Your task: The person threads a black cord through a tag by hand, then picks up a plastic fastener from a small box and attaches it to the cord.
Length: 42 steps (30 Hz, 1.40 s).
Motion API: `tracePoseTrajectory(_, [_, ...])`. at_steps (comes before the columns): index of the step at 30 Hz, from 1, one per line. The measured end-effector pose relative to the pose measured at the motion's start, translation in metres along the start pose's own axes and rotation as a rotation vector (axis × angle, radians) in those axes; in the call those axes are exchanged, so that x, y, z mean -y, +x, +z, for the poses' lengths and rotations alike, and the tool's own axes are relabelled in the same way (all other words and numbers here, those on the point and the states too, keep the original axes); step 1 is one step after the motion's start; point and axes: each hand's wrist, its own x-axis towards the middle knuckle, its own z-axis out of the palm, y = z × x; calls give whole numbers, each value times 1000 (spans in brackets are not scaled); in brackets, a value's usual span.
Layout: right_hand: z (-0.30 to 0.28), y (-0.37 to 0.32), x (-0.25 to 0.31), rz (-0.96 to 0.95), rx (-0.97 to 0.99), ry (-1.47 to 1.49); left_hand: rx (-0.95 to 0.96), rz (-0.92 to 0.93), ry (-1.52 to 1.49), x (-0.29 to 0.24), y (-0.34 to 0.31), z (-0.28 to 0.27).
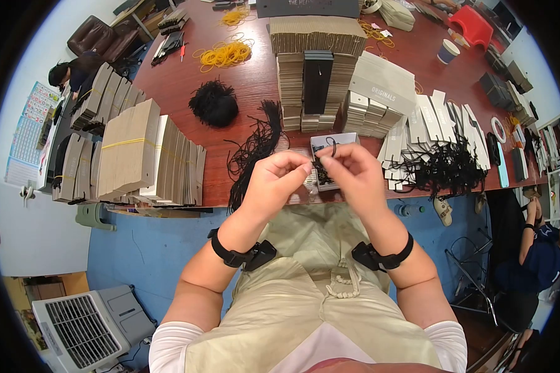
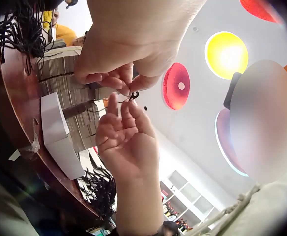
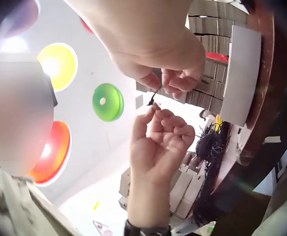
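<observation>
1. Nearest is the cream apron (image 1: 292, 298), its soft cloth creased, with a braided tie hanging at the front.
2. Above the table's near edge, the left hand (image 1: 279, 180) pinches a thin black cord (image 1: 333, 144) between thumb and fingertips.
3. The right hand (image 1: 358, 177) grasps the same cord in a pinch; the cord bends into a small loop between the hands.
4. Beneath the fingers sits a small pale box (image 1: 345, 138), rectangular, with dark contents partly hidden.
5. Left of it, limp black strands (image 1: 259, 146) lie tangled; to the right, smooth pale tags (image 1: 430, 118) trail a mass of stringy cords.
6. Beyond the strands rests a fuzzy, rounded black bundle (image 1: 213, 104).
7. Behind the box rise grey card stacks (image 1: 286, 71), layered edges showing, with a dark oblong block (image 1: 318, 81) upright against them.
8. Farther off, thin yellow bands (image 1: 225, 55) lie in a loopy heap on the glossy reddish table (image 1: 168, 78), and a paper cup (image 1: 448, 51) stands right.
</observation>
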Motion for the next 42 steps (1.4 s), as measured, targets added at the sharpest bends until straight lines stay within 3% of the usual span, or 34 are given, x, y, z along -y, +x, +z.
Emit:
tracePoseTrajectory(2, [-9, 3, 5, 343, 46, 152, -18, -11, 11, -4, -1, -2])
tracePoseTrajectory(5, [-13, 1, -1, 83, -18, -165, -27, 30, 21, -5, 0, -2])
tracePoseTrajectory(8, [-4, -1, 20, 70, 147, 58, 3, 106, 55, -3, 2, -4])
tracePoseTrajectory(11, [-3, 2, 32, 437, 339, 259, -6, 202, 173, -4, 3, -2])
tracePoseTrajectory(15, [-11, 8, 21, 533, 348, 345, -23, 241, 301, -4, 3, -7])
tracePoseTrajectory(23, [-8, 6, 22, 396, 244, 65, -4, 274, 364, 0, 3, -10])
tracePoseTrajectory(30, [-9, 5, 25, 473, 183, 53, -53, 99, 224, -6, -2, -3])
tracePoseTrajectory(32, [-9, 4, 11, 352, 129, 21, -69, 75, 179, -6, -2, -2])
tracePoseTrajectory(35, [-8, 2, 12, 140, 63, -191, -41, -123, 156, -7, -2, -7])
tracePoseTrajectory(38, [-5, 0, 9, 21, 40, -273, 111, -248, -152, -1, -1, -6])
tracePoseTrajectory(42, [1, -5, 11, -97, 69, -423, 155, -237, -243, 1, 5, -6])
